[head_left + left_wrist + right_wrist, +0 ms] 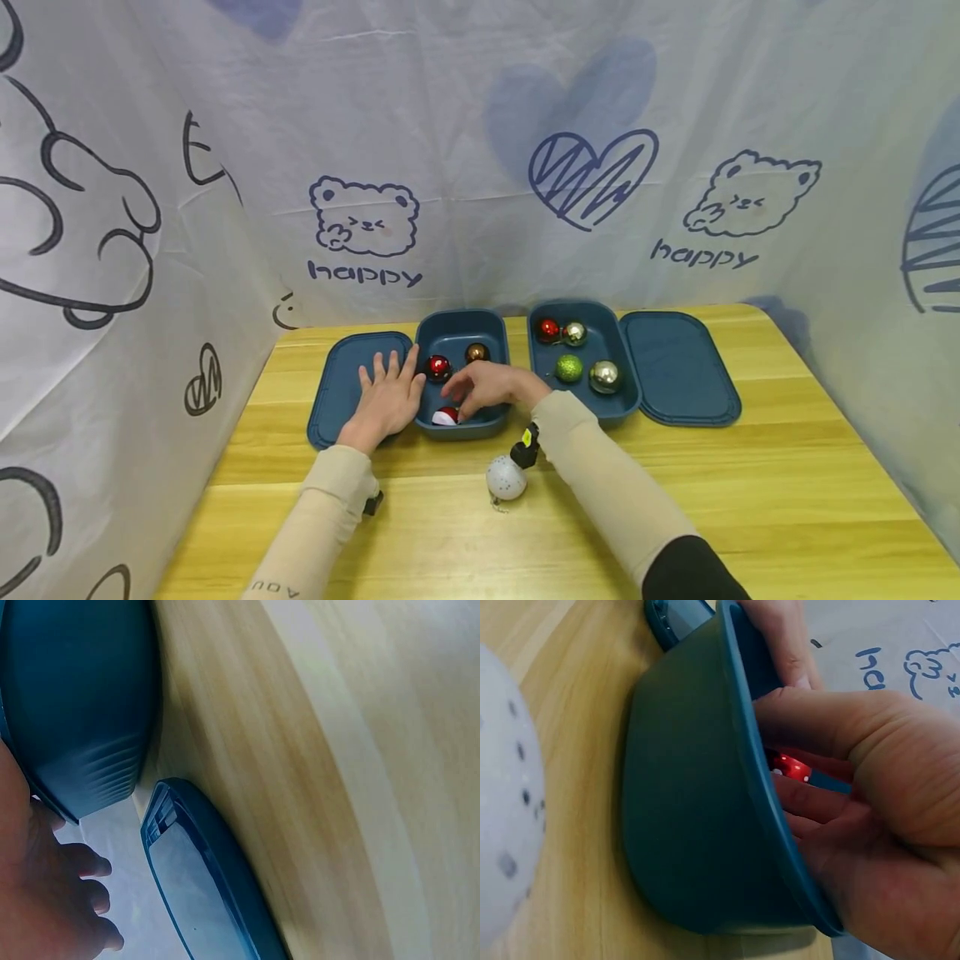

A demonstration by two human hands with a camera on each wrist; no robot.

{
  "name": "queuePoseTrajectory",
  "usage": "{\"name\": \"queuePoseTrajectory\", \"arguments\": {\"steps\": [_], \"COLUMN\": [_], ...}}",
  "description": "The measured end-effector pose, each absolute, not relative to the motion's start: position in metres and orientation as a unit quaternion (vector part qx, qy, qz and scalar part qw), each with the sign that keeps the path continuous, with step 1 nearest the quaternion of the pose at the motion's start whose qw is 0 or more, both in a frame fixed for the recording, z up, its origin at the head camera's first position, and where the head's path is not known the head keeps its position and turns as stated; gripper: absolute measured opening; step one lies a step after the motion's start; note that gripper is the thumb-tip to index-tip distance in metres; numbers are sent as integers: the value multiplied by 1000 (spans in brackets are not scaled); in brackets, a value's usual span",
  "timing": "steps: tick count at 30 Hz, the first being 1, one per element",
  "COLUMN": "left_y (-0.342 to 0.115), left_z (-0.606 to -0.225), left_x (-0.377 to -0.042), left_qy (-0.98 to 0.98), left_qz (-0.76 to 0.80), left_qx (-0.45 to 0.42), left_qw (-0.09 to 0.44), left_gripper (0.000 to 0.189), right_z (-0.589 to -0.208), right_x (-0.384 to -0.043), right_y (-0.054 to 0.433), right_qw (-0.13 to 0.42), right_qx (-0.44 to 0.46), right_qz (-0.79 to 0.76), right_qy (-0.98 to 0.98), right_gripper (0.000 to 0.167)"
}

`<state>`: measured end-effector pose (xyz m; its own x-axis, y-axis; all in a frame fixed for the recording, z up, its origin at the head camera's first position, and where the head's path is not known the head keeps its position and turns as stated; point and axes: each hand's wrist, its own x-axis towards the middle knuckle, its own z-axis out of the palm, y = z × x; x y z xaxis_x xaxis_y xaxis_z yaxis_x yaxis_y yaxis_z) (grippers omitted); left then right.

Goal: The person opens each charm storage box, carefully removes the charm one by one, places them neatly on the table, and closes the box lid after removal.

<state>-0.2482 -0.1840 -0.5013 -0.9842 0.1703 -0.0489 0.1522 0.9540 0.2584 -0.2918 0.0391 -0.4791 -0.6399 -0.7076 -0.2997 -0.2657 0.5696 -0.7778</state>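
Observation:
My left hand [390, 396] has its fingers spread above the left lid [341, 387], with the thumb side at the left rim of the left blue box [462, 432]. My right hand [495, 385] reaches over that box's right side, its thumb and fingers bent down inside and apart. Just by the thumb lies a red and white ball ornament [446, 416]; whether they touch is unclear. A red ball [438, 367] and a brown ball [477, 352] sit farther back in this box. In the right wrist view, a red shiny ornament [791, 766] shows between thumb and fingers.
The right blue box [630, 392] holds a red ball [548, 331], a green ball [569, 367] and two gold balls [604, 377]. Its lid [682, 367] lies to the right. A white speckled ball [506, 478] rests on the wooden table [420, 533] near my right forearm.

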Motion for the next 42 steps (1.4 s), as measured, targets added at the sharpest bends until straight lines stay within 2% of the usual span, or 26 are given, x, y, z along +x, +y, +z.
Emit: {"name": "queuePoseTrajectory", "arguments": {"steps": [13,42], "left_y": [-187,-186], "left_z": [-505,-503], "left_x": [-248,-248], "left_qy": [987,984], "left_qz": [134,151], "left_qx": [84,81], "left_qw": [38,43], "left_gripper": [63,63], "right_z": [-485,-484], "right_x": [-288,-284], "right_y": [29,29], "right_qw": [315,289], "right_qx": [-319,-321], "right_qz": [-324,-335], "right_qy": [833,837], "right_gripper": [47,44]}}
